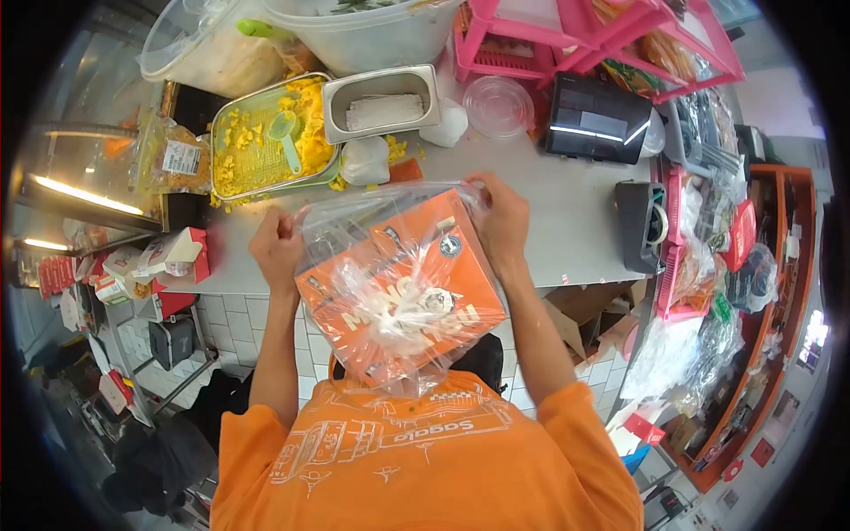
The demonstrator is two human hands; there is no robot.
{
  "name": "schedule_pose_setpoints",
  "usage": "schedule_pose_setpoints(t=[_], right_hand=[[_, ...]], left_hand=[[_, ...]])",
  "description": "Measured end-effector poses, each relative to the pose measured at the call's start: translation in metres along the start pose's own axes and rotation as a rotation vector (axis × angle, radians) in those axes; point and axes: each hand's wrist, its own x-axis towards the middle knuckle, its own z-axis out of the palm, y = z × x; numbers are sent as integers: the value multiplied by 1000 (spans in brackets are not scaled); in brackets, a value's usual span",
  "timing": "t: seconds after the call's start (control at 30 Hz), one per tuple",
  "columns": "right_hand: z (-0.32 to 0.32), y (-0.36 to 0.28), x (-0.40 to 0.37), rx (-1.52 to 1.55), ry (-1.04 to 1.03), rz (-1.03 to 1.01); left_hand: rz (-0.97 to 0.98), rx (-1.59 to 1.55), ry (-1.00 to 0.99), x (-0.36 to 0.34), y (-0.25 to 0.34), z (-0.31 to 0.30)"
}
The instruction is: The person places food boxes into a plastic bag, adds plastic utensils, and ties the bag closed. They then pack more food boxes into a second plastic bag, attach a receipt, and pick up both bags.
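Note:
An orange printed box sits inside a clear plastic bag, tilted against my front at the table's near edge. White print and a round logo show on its face, partly behind crumpled plastic. At the bag's upper left edge, my left hand has its fingers closed on the plastic. My right hand pinches the same bag at its upper right edge, beside the box's top corner. Between the hands the bag's rim is stretched wide.
A tray of yellow food with a green scoop lies at the back left, beside a steel pan. A black device and pink rack stand back right. A tape dispenser sits at the right edge.

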Motion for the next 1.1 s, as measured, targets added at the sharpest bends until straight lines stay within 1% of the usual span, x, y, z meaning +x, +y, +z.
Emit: schedule_pose_setpoints(t=[0.07,0.13,0.2,0.23,0.27,0.3,0.33,0.37,0.4,0.47,0.5,0.57,0.6,0.63,0.67,0.7,0.73,0.77,0.8,0.83,0.87,0.93,0.97,1.03,1.07,1.1], right_hand=[[-9,-12,-20,-45,193,111],[-28,-4,-46,-150,204,148],[-46,-12,-81,-185,27,271],[-53,-26,-101,-192,-51,317],[-61,-43,-108,-198,-125,362],[-76,-58,-102,-202,-127,362],[-97,-73,-95,-97,-258,422],[-110,-78,-89,10,-382,471],[-114,-74,-86,4,-389,465],[-114,-62,-82,93,-329,486],[-112,-53,-77,135,-286,486],[-107,-29,-71,214,-196,468],[-79,-12,-84,287,-180,440],[-48,1,-96,361,-171,415],[-41,3,-99,355,-176,417],[-35,4,-98,150,-193,354],[-31,6,-95,-49,-197,281],[-32,10,-94,-44,-187,272],[-37,16,-95,-149,-171,198],[-43,22,-96,-255,-159,124],[-58,16,-89,-254,-161,116],[-96,-8,-71,819,-148,660],[-104,-31,-61,819,-154,656],[-107,-76,-45,1149,13,700],[-107,-83,-42,1150,3,700],[-106,-87,-36,836,-142,466]], left_hand=[[-159,-64,-26,-22,-4,-19],[-150,40,-22,-64,-21,-35],[-174,226,-192,-130,-42,-51],[-376,13,-258,-166,-44,-64],[-571,-205,-321,-185,-40,-69],[-574,-207,-322,-176,9,-114],[-490,-64,-389,-149,44,-137],[-398,77,-444,-103,85,-152],[-523,-75,-398,-110,60,-157],[-501,11,-488,-97,73,-166],[-485,4,-485,-103,62,-158],[-535,-498,-676,-117,34,-124],[-520,-507,-673,-118,43,-121],[-465,-432,-634,-121,57,-119],[-424,-355,-600,-130,67,-120],[-524,-408,-592,-144,53,-114],[-515,-408,-586,-153,54,-113],[-484,-330,-580,-159,58,-112],[-457,-254,-573,-163,61,-112],[-464,-230,-553,-163,63,-115],[-467,-232,-546,-162,58,-123],[-567,-657,-500,-162,40,-144],[-568,-658,-493,-156,44,-153],[-488,-895,-377,-136,56,-168],[-491,-893,-369,-130,62,-163],[-428,-1144,-277,-119,71,-153]])
